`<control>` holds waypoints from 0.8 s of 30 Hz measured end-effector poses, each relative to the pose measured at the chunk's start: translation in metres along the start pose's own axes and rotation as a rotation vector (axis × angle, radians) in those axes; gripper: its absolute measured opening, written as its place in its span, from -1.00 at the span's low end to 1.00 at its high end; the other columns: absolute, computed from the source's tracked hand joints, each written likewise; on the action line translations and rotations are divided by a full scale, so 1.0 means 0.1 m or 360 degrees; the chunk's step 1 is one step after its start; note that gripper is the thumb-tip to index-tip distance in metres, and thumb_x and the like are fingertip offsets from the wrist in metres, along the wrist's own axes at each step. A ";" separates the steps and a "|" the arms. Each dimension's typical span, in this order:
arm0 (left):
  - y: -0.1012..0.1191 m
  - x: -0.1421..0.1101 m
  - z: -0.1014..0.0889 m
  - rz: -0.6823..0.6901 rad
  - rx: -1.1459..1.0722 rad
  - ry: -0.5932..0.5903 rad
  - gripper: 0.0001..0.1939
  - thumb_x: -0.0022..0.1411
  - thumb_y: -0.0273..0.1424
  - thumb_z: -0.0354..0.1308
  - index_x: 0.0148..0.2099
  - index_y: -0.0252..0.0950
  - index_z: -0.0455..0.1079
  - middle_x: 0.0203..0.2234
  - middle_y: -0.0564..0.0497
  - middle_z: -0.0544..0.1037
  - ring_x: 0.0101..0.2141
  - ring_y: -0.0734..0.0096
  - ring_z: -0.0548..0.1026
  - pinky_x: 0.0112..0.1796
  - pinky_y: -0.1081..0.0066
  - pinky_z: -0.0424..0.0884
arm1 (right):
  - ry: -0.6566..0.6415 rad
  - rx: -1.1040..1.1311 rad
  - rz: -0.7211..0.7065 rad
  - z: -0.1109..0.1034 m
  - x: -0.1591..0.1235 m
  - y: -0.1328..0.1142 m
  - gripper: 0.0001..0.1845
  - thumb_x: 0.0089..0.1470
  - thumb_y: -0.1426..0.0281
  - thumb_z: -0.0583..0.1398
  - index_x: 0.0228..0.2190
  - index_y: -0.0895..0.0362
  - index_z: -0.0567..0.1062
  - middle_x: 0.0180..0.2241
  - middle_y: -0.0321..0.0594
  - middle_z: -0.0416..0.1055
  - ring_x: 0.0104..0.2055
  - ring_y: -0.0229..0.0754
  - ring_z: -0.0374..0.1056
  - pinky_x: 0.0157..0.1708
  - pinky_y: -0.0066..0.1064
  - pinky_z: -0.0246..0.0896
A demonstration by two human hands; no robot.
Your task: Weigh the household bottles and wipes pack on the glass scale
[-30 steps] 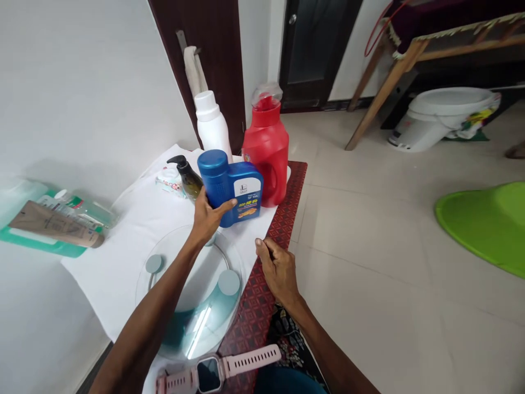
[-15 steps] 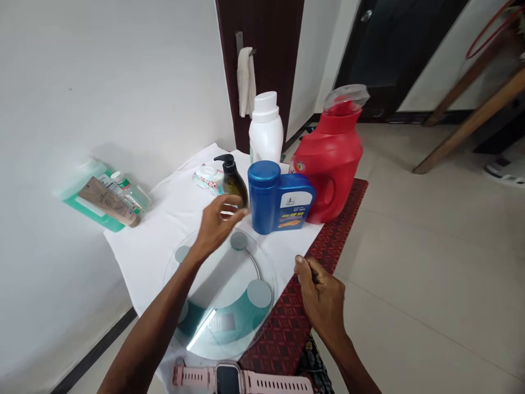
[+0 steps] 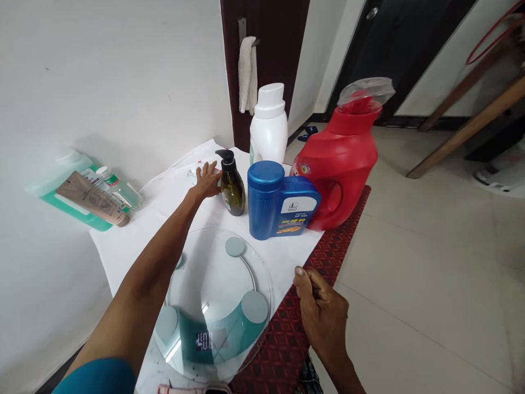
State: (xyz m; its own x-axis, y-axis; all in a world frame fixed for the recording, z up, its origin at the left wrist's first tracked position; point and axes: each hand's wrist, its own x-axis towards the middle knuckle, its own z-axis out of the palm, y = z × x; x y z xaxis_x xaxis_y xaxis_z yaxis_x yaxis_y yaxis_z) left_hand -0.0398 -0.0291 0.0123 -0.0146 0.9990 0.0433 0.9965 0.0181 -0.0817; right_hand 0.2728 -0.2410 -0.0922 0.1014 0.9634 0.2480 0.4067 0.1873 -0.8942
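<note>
My left hand (image 3: 208,180) is stretched forward with its fingers spread. It is just left of a dark green pump bottle (image 3: 233,192) with a black pump head; whether it touches the bottle I cannot tell. A small wipes packet (image 3: 192,175) is mostly hidden behind this hand. My right hand (image 3: 323,309) hovers closed over the table's right edge, thumb pressed on the curled fingers; what lies inside them, if anything, is hidden. Below my left forearm is a round glass bathroom scale (image 3: 209,260) with a lit display.
Right of the pump bottle stand a blue bottle (image 3: 264,205), a white bottle (image 3: 270,131) and a large red jug (image 3: 344,158). By the wall are a green bottle (image 3: 86,216), a brown tube (image 3: 88,197) and a clear bottle (image 3: 123,189). A pink-strapped watch (image 3: 176,389) lies in front.
My left hand has moved forward and left, from in front of the pump bottle to its left side, and its fingers have spread. My right hand stays closed, almost in place. The view has shifted slightly.
</note>
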 end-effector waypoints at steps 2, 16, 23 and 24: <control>-0.06 0.02 0.01 0.0014 -0.0028 0.0019 -0.31 0.26 -0.34 0.34 0.42 -0.20 0.42 0.46 -0.32 0.28 0.50 -0.39 0.08 0.40 -0.32 0.05 | 0.0009 0.0014 0.0005 -0.01 -0.01 0.00 -0.33 0.43 -0.11 0.11 -0.59 0.05 0.37 -0.66 -0.37 0.31 -0.62 -0.27 0.22 -0.52 -0.40 0.12; -0.69 -0.31 0.00 -0.0634 -0.0324 0.0178 0.16 0.05 -0.17 0.56 0.56 -0.31 0.07 0.46 -0.50 0.20 0.44 -0.41 0.23 0.36 -0.17 0.21 | -0.0013 0.0010 0.0061 0.00 0.00 -0.06 -0.32 0.42 -0.15 0.09 -0.58 0.04 0.37 -0.65 -0.37 0.30 -0.61 -0.26 0.20 -0.50 -0.38 0.12; -0.89 -0.60 -0.05 -0.0832 -0.0525 0.0182 -0.06 0.15 -0.07 0.45 0.42 -0.36 0.23 0.31 -0.39 0.45 0.27 -0.17 0.47 0.25 0.06 0.40 | 0.0025 0.0045 0.0055 0.00 0.00 -0.06 -0.33 0.42 -0.13 0.09 -0.58 0.04 0.34 -0.64 -0.39 0.26 -0.58 -0.27 0.17 -0.48 -0.37 0.08; -0.93 -0.72 -0.03 -0.0860 -0.0581 0.0259 -0.09 0.16 -0.08 0.45 0.41 -0.35 0.24 0.29 -0.36 0.47 0.25 -0.13 0.49 0.22 0.09 0.42 | 0.0025 0.0048 0.0045 0.00 0.00 -0.07 -0.33 0.42 -0.13 0.09 -0.58 0.04 0.34 -0.64 -0.38 0.26 -0.58 -0.27 0.17 -0.47 -0.36 0.07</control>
State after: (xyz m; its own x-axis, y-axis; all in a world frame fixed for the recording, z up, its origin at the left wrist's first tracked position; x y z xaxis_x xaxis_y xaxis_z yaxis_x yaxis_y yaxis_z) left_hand -0.1315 -0.1025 0.0198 -0.5352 0.8338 0.1356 0.8169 0.4700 0.3343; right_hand 0.2699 -0.2419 -0.0862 0.1266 0.9654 0.2280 0.3761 0.1660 -0.9116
